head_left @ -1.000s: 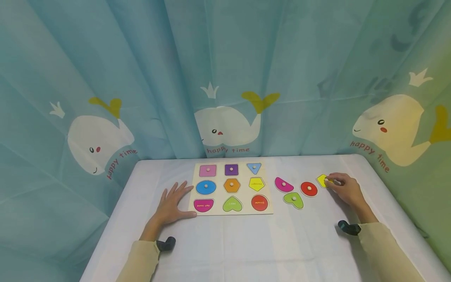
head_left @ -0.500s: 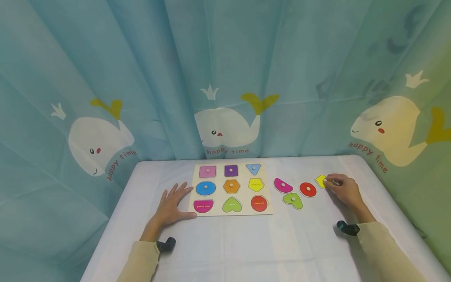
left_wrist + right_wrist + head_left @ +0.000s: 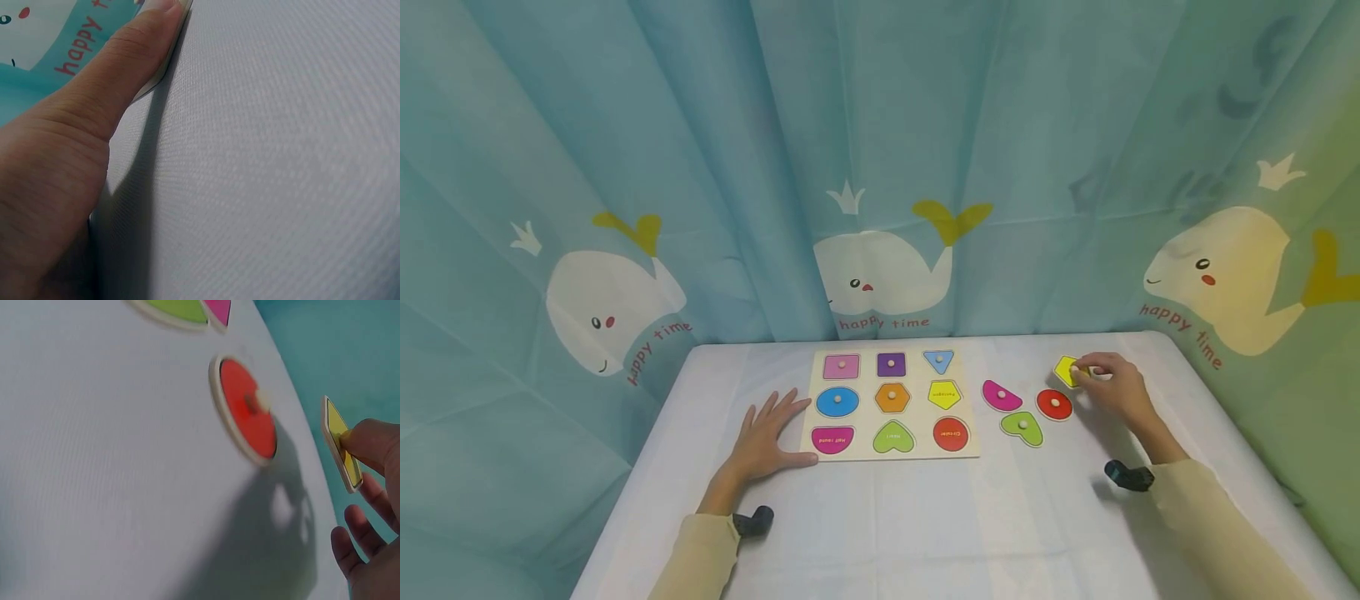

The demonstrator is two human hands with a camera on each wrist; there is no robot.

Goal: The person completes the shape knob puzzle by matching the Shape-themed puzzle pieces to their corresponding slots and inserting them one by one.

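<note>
My right hand [image 3: 1117,389] pinches the knob of a yellow pentagon puzzle piece [image 3: 1065,372]. In the right wrist view the yellow piece [image 3: 339,447] is held up off the table, tilted on edge. My left hand [image 3: 765,437] lies with fingers spread at the left side of a wooden shape puzzle board [image 3: 921,425]. Its thumb [image 3: 134,53] touches the board's near corner in the left wrist view. Pink, purple, light blue, blue and orange knobbed pieces sit in the board. The half-round, heart, pentagon and circle places there show printed words.
Between the board and my right hand lie a magenta half-round piece [image 3: 1002,396], a green heart piece [image 3: 1022,428] and a red circle piece [image 3: 1055,405]. A white cloth covers the table [image 3: 925,533]. Behind it hangs a blue curtain [image 3: 880,108] with whales.
The yellow pentagon piece has been raised off the table and carried a little left by my right hand. My left hand stays at the board's edge.
</note>
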